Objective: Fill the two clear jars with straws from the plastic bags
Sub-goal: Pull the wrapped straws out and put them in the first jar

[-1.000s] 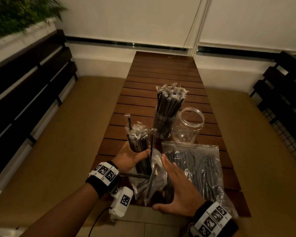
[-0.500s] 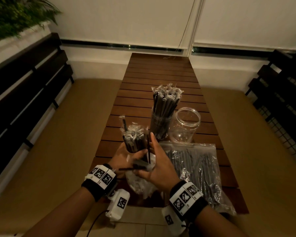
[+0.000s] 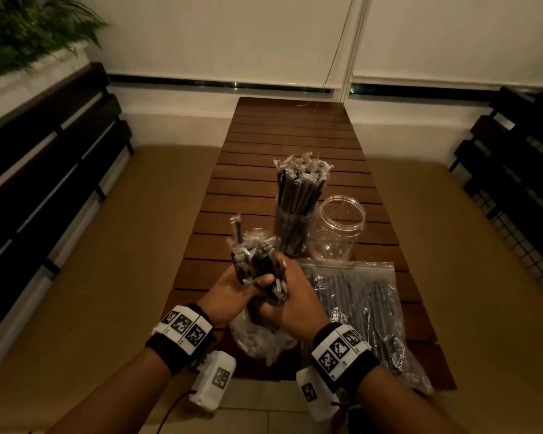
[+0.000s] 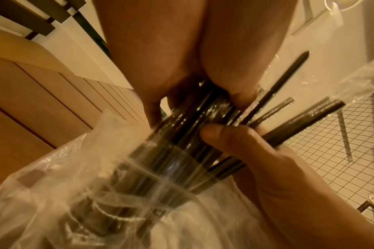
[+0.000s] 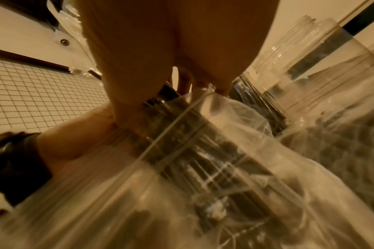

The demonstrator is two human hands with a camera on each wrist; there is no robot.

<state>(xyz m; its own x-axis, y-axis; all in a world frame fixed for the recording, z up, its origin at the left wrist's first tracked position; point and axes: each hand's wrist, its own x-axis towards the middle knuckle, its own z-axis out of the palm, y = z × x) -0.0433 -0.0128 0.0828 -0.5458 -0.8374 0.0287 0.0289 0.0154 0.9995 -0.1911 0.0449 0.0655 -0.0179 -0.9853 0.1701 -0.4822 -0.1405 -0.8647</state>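
1. We grip a bundle of wrapped straws with our left hand, fingers curled round it, above the table's near edge.
2. Our right hand clasps the same bundle, over a crumpled bag.
3. Beyond stand a filled jar and an empty jar; a full bag lies toward the table's right edge.
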